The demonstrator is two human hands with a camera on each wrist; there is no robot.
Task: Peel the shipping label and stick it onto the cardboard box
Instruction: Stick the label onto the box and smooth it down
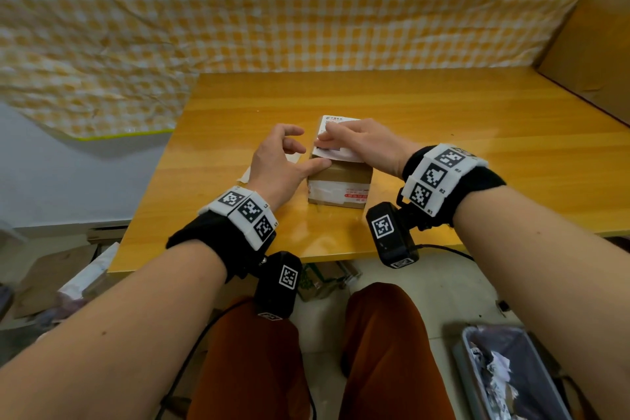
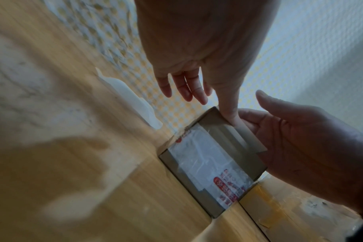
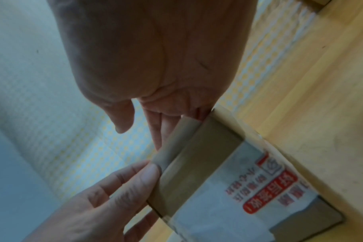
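A small brown cardboard box (image 1: 339, 181) with old white tape on its near side stands mid-table. The white shipping label (image 1: 335, 133) lies on its top, its near edge overhanging slightly. My right hand (image 1: 344, 140) lies flat on the label, straight fingers pressing it down. My left hand (image 1: 301, 152) is at the box's left side with its thumb against the near top corner and its other fingers loosely spread in the air. The left wrist view shows the box (image 2: 213, 163), that thumb at its corner and the right hand (image 2: 300, 147). The right wrist view shows the box (image 3: 207, 180) and the left hand (image 3: 114, 196).
A peeled white backing sheet (image 1: 243, 177) lies on the wooden table (image 1: 477, 147) behind my left hand. A yellow checked cloth (image 1: 272, 10) hangs at the back. A large cardboard sheet (image 1: 586, 44) leans at the right rear. A bin of paper scraps (image 1: 504, 372) stands on the floor, lower right.
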